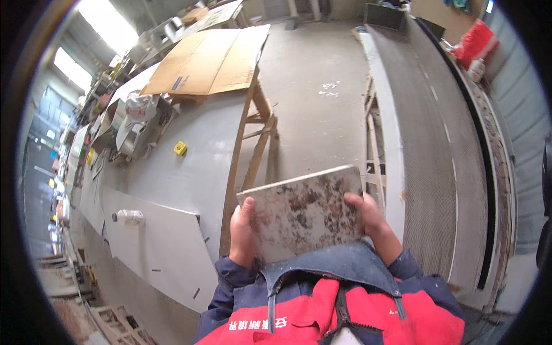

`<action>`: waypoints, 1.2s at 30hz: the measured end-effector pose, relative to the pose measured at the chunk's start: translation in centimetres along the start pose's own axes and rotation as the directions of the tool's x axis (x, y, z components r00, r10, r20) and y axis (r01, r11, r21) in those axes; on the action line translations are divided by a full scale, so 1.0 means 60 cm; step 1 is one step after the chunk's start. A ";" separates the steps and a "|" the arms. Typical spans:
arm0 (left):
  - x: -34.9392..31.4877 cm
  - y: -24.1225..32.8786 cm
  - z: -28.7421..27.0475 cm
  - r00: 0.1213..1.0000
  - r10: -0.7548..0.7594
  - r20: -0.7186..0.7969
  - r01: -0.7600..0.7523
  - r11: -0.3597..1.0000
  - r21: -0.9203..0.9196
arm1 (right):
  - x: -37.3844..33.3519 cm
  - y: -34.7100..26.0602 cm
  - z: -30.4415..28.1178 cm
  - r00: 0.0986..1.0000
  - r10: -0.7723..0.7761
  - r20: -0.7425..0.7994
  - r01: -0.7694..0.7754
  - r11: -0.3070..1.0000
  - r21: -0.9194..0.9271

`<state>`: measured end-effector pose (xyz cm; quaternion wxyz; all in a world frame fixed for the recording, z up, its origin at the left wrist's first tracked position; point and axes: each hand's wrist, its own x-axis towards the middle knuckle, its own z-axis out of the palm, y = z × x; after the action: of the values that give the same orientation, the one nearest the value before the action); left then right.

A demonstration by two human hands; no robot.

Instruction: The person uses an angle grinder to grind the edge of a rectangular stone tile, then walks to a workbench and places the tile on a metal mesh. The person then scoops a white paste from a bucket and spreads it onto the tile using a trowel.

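Before one dark apron [345, 259], two half-curled hands [242, 231] [374, 217] clasp opposite edges of one blotched panel [305, 214].

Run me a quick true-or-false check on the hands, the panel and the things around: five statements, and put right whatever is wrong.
1. The left hand grips the dark-spotted panel at its left side. True.
2. Only one hand touches the panel. False: the right hand also grips it, at its right side.
3. A flattened cardboard sheet lies beyond the panel, to the left. True.
4. Something yellow lies on the cardboard sheet. False: the small yellow item is on the grey tabletop.
5. A whitish bottle is on a pale board at the left. True.
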<state>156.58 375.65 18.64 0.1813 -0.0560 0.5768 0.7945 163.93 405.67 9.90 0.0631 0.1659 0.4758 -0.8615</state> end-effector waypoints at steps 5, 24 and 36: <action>0.082 0.052 -0.004 0.981 0.079 -0.178 -0.105 0.985 -0.137 | 0.172 -0.104 0.054 0.975 0.096 0.198 -0.091 0.995 -0.036; 0.438 0.149 -0.275 0.907 -0.146 -0.396 0.143 0.989 -0.038 | 0.526 -0.076 0.261 0.895 0.445 -0.028 -0.445 0.891 -0.091; 0.488 0.215 -0.287 0.963 -0.193 -0.189 0.161 0.971 -0.175 | 0.527 -0.138 0.340 0.926 0.354 -0.130 -0.366 0.927 -0.083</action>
<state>122.81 362.59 15.82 0.1865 -0.2032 0.5205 0.8081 127.49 394.53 15.59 0.2020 0.2954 0.4849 -0.7980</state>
